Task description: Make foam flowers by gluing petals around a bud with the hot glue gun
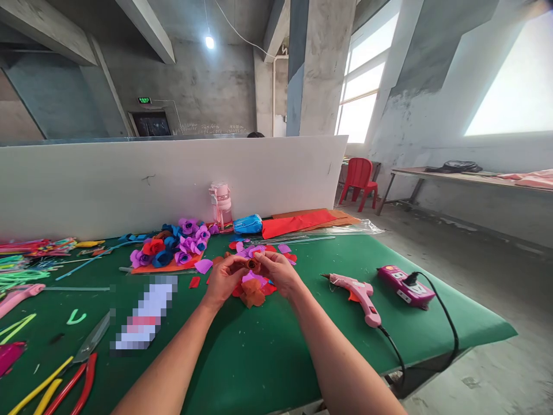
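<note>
Both hands meet over the middle of the green table (259, 369), holding a small brown paper flower (252, 265) with a dark centre between them. My left hand (225, 278) pinches its left side. On the right side, the fingers of my right hand (279, 272) are closed on it. Loose orange-brown petals (253, 293) lie below the hands, among red and purple ones. A purple petal (203, 266) and a small red piece (194, 282) rest left of my left hand. Right of my right hand lies a pink glue gun (356, 291).
Finished flowers (173, 245) are heaped at the back left, beside a pink bottle (221, 204) and a blue packet (247, 224). Scissors (93, 340) and pliers (80, 383) lie front left. A corded purple power strip (406, 285) sits at the right. A white partition (173, 178) stands behind.
</note>
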`<state>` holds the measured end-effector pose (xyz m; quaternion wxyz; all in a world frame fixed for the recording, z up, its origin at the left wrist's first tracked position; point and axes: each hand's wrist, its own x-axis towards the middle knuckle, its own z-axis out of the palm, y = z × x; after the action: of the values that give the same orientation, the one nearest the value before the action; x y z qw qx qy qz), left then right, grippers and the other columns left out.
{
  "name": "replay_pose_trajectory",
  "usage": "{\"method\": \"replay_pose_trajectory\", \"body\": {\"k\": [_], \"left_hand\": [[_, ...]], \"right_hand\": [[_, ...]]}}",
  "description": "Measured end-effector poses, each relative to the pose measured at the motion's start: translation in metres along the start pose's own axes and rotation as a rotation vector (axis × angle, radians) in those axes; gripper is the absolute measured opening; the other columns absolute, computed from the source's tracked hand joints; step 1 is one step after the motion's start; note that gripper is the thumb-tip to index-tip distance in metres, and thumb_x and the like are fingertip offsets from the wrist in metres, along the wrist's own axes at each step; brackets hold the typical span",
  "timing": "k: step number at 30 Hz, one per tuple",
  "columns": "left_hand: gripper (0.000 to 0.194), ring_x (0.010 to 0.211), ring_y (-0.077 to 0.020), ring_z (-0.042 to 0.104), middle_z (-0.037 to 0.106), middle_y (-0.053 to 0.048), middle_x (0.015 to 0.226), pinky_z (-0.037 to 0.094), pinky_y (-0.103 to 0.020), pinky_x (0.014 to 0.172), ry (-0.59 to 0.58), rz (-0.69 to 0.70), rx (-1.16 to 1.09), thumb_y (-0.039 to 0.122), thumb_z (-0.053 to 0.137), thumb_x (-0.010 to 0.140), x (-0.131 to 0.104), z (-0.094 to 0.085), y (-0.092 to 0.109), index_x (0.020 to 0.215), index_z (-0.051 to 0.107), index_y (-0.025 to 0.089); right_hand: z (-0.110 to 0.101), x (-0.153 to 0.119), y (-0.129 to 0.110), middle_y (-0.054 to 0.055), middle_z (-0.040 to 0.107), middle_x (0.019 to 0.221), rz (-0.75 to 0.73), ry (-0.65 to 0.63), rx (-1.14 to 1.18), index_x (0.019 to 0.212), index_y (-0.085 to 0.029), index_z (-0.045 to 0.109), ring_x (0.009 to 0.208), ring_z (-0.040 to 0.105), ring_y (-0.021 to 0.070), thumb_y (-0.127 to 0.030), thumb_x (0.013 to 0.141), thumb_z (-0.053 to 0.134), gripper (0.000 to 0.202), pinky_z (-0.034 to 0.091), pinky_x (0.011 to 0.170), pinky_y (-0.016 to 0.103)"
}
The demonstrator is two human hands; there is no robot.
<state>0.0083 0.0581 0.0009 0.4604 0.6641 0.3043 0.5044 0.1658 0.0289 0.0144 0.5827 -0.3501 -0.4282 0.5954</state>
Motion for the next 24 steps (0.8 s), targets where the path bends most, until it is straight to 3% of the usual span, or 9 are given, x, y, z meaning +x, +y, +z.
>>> {"method": "replay_pose_trajectory", "body": {"k": [8, 13, 19, 24], "left_hand": [[0.023, 0.064, -0.012, 0.06, 0.066, 0.0, 0.072, 0.048, -0.023, 0.064, 0.137, -0.043, -0.025, 0.031, 0.076, 0.065, 0.0003, -0.0008, 0.0003, 0.082, 0.066, 0.018], [0.025, 0.061, -0.011, 0.057, 0.064, 0.001, 0.068, 0.046, -0.022, 0.06, 0.171, -0.05, -0.023, 0.032, 0.077, 0.064, 0.0004, -0.0021, 0.001, 0.08, 0.065, 0.017], [0.023, 0.064, -0.0111, 0.058, 0.065, 0.001, 0.073, 0.046, -0.023, 0.062, 0.154, -0.031, -0.022, 0.03, 0.076, 0.064, 0.0006, -0.0009, 0.0006, 0.079, 0.065, 0.017], [0.023, 0.064, -0.0115, 0.059, 0.066, 0.001, 0.072, 0.047, -0.024, 0.064, 0.104, -0.06, -0.076, 0.03, 0.075, 0.066, -0.0004, 0.0007, 0.0029, 0.082, 0.065, 0.017]], "right_hand": [[0.0021, -0.001, -0.0049, 0.0, 0.06, 0.068, -0.036, 0.061, 0.005, 0.076, -0.015, 0.069, 0.058, 0.052, 0.0084, -0.059, 0.063, 0.072, 0.046, 0.042, 0.062, 0.024], [0.0031, -0.0028, -0.0039, -0.001, 0.06, 0.069, -0.089, 0.044, -0.049, 0.073, -0.017, 0.066, 0.059, 0.052, 0.0084, -0.052, 0.065, 0.074, 0.037, 0.041, 0.064, 0.025], [0.0041, -0.0043, -0.0033, -0.003, 0.058, 0.067, -0.099, -0.005, -0.084, 0.071, -0.018, 0.063, 0.06, 0.049, 0.0088, -0.045, 0.061, 0.079, 0.033, 0.039, 0.063, 0.025], [0.0058, -0.0036, 0.0012, -0.002, 0.06, 0.069, -0.114, -0.055, 0.046, 0.071, -0.018, 0.061, 0.064, 0.053, 0.01, -0.042, 0.062, 0.08, 0.032, 0.041, 0.069, 0.026]]}}
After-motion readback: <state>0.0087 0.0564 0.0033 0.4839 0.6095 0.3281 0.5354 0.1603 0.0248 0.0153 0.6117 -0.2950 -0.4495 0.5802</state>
